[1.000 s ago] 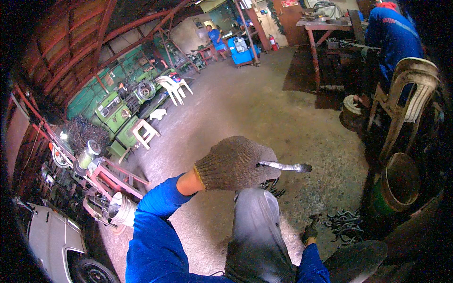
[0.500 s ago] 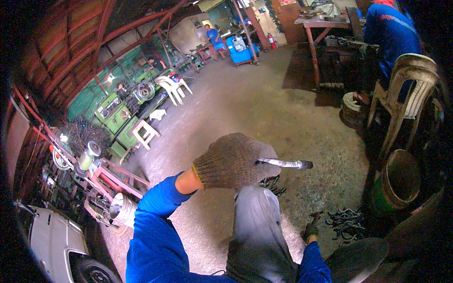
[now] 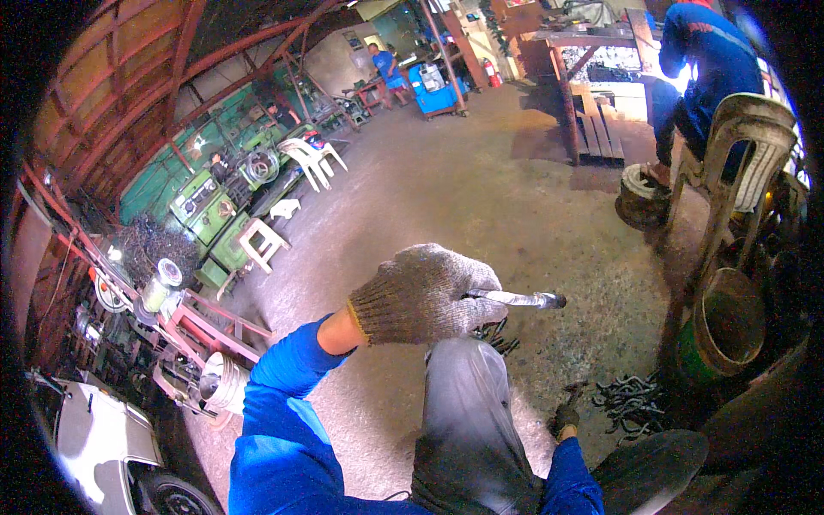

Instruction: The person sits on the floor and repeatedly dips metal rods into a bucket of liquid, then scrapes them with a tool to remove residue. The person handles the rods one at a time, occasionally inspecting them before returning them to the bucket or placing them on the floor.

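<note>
My left hand [image 3: 429,293], in a knitted grey work glove, is raised above my left knee and closed on one end of a bent metal rod [image 3: 519,299]. The rod is light grey with a dark tip and points to the right. Low at the right, my right hand [image 3: 564,418] in a dark glove is closed around a small dark tool [image 3: 572,394], whose kind is hard to make out. Beside it on the floor lies a pile of bent dark metal pieces [image 3: 631,405]. More dark metal pieces [image 3: 498,336] show just beyond my knee.
A rusty green-sided bucket [image 3: 728,322] and a dirty plastic chair [image 3: 747,129] stand at right. A person in blue [image 3: 712,69] bends near bright glare by a workbench. At left are green lathes [image 3: 206,206], a bench grinder [image 3: 163,283] and a white vehicle [image 3: 103,438].
A bright glare has appeared beside the bent-over person, lighting the bench, my glove and the vehicle. My left hand and the rod have hardly moved; my right hand stays in place.
</note>
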A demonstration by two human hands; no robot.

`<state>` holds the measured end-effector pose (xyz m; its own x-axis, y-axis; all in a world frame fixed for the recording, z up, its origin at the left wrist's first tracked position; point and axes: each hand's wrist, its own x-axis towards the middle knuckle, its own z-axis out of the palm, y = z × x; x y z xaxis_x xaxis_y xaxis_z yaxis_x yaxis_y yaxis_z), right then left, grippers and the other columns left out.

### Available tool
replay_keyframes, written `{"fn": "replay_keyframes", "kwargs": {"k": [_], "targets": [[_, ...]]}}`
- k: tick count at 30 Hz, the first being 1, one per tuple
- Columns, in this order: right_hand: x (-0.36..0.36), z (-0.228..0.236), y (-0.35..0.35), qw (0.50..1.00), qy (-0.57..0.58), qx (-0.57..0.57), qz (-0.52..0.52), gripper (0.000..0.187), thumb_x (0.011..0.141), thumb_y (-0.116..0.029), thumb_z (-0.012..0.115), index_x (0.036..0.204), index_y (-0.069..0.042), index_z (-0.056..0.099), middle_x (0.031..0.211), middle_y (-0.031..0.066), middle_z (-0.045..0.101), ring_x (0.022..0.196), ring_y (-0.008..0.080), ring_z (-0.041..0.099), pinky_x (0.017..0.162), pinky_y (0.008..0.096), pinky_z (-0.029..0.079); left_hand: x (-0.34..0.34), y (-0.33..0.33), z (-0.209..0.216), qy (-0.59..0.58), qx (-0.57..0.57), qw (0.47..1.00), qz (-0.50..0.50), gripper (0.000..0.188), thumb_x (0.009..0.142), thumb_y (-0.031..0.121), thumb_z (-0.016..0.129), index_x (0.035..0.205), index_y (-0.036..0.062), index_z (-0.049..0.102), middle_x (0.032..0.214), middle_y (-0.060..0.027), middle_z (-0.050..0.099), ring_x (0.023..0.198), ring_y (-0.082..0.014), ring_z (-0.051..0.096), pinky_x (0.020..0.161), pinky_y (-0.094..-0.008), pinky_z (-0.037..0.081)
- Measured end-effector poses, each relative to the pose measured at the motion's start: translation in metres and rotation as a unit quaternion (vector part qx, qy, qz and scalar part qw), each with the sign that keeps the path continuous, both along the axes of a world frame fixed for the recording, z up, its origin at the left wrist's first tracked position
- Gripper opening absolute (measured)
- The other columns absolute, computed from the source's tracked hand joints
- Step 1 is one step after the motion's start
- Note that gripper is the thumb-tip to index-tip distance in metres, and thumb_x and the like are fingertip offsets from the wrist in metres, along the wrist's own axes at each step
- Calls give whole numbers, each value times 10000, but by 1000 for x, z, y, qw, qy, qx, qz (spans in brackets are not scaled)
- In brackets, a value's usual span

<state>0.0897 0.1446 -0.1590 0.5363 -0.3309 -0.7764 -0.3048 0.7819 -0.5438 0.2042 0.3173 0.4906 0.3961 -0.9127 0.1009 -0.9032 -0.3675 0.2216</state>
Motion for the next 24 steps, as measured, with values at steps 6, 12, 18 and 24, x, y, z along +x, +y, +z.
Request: {"fn": "replay_keyframes", "kwargs": {"k": [6,12,18,24], "targets": [[0,-6,4,999,-20,30,-16,203,796,-294,576,727,-104,560,568,50,478,478,221,477,434,397,384,-4,-3,7,18,49,998,30,247,807,326,627,863,92,680,769,-147,641,705,-312,628,635,-402,478],[-1,-13,5,998,-35,41,-22,213,816,-312,574,694,-142,531,541,39,436,457,213,444,416,399,341,-5,-1,6,-14,54,998,18,270,812,355,614,881,102,677,783,-147,640,717,-314,626,645,-416,477],[-4,-3,18,993,-20,-100,57,224,827,-324,559,714,-132,539,544,58,441,468,225,474,419,410,362,17,17,-15,-212,52,975,-49,275,766,349,686,893,106,704,741,-122,669,659,-305,646,599,-389,487],[7,-19,4,983,108,-113,94,241,831,-320,547,750,-92,555,535,89,457,451,243,502,416,425,395,-12,-2,3,-21,16,998,60,202,768,214,695,879,46,690,800,-136,675,694,-262,657,645,-335,511]]}}
